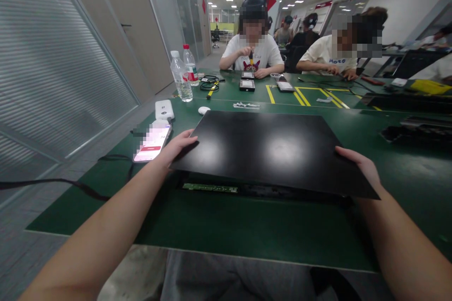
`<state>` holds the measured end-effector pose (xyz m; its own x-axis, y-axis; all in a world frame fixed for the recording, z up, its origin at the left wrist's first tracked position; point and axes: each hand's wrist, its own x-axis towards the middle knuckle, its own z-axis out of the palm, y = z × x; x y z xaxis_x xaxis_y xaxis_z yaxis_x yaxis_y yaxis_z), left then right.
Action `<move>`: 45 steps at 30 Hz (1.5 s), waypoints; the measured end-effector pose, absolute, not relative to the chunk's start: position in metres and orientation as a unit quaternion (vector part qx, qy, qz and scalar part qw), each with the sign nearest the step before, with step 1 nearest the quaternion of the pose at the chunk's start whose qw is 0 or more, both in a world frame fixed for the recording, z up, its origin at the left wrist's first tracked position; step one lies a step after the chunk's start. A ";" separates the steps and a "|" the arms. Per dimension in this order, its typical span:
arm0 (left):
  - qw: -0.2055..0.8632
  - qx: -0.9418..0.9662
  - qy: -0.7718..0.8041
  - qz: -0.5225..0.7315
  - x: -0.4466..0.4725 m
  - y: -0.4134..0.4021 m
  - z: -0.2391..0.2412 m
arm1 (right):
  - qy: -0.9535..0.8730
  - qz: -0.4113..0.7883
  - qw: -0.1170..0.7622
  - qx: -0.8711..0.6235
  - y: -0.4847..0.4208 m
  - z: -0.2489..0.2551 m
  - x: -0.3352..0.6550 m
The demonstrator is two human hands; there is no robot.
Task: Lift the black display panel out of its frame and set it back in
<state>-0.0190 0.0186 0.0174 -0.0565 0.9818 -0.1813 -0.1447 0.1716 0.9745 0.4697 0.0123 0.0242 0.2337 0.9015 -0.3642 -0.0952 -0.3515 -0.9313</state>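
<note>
A large flat black panel (268,150) is held a little above the green table (219,225), tilted slightly. My left hand (176,146) grips its near left edge, thumb on top. My right hand (360,164) grips its near right edge, with the fingers under the panel. Beneath the panel lies a dark chassis (268,191) with a green circuit strip (210,188) showing along the front.
A phone (152,143) with a lit screen, a white box (164,109) and a white puck (204,110) lie left of the panel. Two water bottles (181,77) stand behind. Other people sit working at the far side. Dark parts (416,134) lie at right.
</note>
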 end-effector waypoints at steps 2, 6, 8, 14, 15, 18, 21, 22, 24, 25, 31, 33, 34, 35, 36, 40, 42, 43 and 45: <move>0.545 0.417 0.532 0.497 -0.023 0.021 0.017 | -0.333 0.532 0.464 -0.625 0.015 0.021 0.468; 0.517 0.435 0.518 0.524 -0.026 0.022 0.024 | -0.368 0.531 0.499 -0.578 0.014 0.025 0.460; 0.499 0.435 0.507 0.552 -0.027 0.020 0.029 | -0.383 0.538 0.504 -0.556 0.014 0.028 0.460; 0.484 0.399 0.517 0.583 -0.029 0.016 0.031 | -0.415 0.502 0.523 -0.550 0.020 0.019 0.475; 0.487 0.396 0.520 0.579 -0.029 0.016 0.030 | -0.418 0.491 0.521 -0.559 0.021 0.016 0.477; 0.496 0.400 0.531 0.558 -0.025 0.014 0.027 | -0.423 0.451 0.511 -0.598 0.023 0.012 0.479; 0.494 0.403 0.541 0.549 -0.020 0.013 0.026 | -0.425 0.408 0.512 -0.625 0.023 0.012 0.476; 0.492 0.403 0.544 0.548 -0.018 0.012 0.026 | -0.426 0.398 0.516 -0.627 0.023 0.013 0.475; 0.489 0.402 0.550 0.545 -0.015 0.011 0.026 | -0.430 0.384 0.523 -0.628 0.024 0.012 0.474; 0.490 0.403 0.550 0.543 -0.013 0.011 0.026 | -0.433 0.375 0.525 -0.630 0.024 0.012 0.474; 0.517 0.416 0.538 0.520 -0.006 0.009 0.021 | -0.450 0.314 0.513 -0.660 0.024 0.004 0.482; 0.515 0.422 0.544 0.510 -0.006 0.009 0.020 | -0.456 0.301 0.505 -0.669 0.025 0.003 0.482; 0.511 0.426 0.547 0.508 -0.006 0.009 0.019 | -0.459 0.294 0.500 -0.673 0.025 0.003 0.482; 0.507 0.428 0.551 0.506 -0.006 0.009 0.019 | -0.462 0.289 0.494 -0.677 0.025 0.003 0.482; 0.503 0.430 0.553 0.506 -0.006 0.009 0.018 | -0.466 0.285 0.489 -0.680 0.025 0.003 0.482; 0.501 0.436 0.556 0.500 -0.005 0.010 0.016 | -0.480 0.268 0.475 -0.687 0.026 0.000 0.482; 0.503 0.439 0.558 0.493 -0.005 0.010 0.016 | -0.492 0.258 0.471 -0.686 0.027 -0.003 0.484; 0.504 0.442 0.558 0.489 -0.005 0.010 0.016 | -0.497 0.255 0.469 -0.684 0.027 -0.005 0.485; 0.502 0.448 0.560 0.484 -0.005 0.010 0.016 | -0.502 0.249 0.467 -0.684 0.027 -0.006 0.485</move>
<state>-0.0052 0.0104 0.0159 -0.0945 0.9871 -0.1295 0.0151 0.1315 0.9912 0.4851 0.0274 -0.0059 0.3720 0.9195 0.1270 0.4538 -0.0608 -0.8890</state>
